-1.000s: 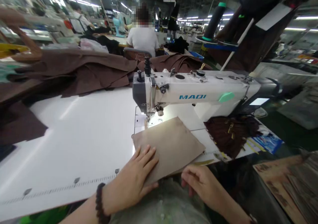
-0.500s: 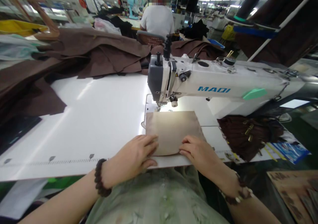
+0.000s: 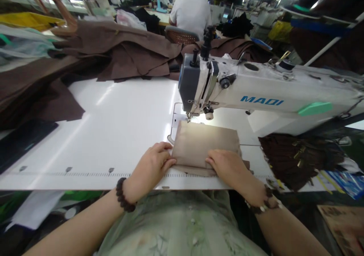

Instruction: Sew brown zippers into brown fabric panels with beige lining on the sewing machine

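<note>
Head camera: low in the middle of the frame, the left hand (image 3: pixel 152 163) is pinching the near left corner of a tan cloth (image 3: pixel 196 144). Right of it, the right hand (image 3: pixel 229 169) is resting on the cloth with bent fingers; whether it is gripping a layer is not showing. The cloth is lying on the white table (image 3: pixel 127 127) between the hands and just past them, its long side running left to right. Unlike half a second ago, the left fingers are holding the edge, not covering the corner, and a lower layer is peeking out along the near side. By the cloth's far left corner, the sewing machine (image 3: pixel 256 85) is holding its metal foot (image 3: pixel 189 117), and the left hand is sitting nearer to it. Farther up, a brown heap (image 3: pixel 148 55) is lying in folds, and a person in a white shirt (image 3: pixel 190 11) is sitting at the top middle.
</note>
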### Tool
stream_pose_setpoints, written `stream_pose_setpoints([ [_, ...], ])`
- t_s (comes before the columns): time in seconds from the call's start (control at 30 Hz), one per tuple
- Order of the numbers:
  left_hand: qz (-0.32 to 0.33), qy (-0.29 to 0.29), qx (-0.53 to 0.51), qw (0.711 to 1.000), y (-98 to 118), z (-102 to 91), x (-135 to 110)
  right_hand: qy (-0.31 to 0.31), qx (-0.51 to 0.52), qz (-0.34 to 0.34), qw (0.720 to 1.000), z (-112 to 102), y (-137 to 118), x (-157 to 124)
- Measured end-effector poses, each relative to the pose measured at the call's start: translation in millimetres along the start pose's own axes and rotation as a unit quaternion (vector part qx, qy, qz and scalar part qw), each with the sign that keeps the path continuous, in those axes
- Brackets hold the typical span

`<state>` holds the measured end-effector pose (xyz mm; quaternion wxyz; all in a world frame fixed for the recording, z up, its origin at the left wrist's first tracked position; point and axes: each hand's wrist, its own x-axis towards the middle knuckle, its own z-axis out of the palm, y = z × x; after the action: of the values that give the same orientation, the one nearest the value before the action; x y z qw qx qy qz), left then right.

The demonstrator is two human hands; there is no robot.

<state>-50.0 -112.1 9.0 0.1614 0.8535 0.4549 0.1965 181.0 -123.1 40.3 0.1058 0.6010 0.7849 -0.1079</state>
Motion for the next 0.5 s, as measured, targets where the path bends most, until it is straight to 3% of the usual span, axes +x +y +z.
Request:
stream_pose_setpoints([
  [0.13,-0.005,0.016,0.003,1.000,1.2,0.0,-3.1,-0.019,-0.016,0.004,1.000,-2.5,-2.0,4.5],
  [0.3,0.147,-0.004,0.139,0.979,-0.7,3.7,-9.8,-0.006,-0.048,-0.038,0.998,4.0,-5.7,-6.8],
  [0.4,0.176,-0.025,0.214,0.960,-6.8,3.0,5.6,0.044,-0.075,-0.093,0.992,6.3,-6.7,-9.6],
  [0.5,0.188,-0.038,0.242,0.951,-9.9,1.1,35.1,0.083,-0.033,-0.157,0.984,4.1,-6.1,-2.9],
])
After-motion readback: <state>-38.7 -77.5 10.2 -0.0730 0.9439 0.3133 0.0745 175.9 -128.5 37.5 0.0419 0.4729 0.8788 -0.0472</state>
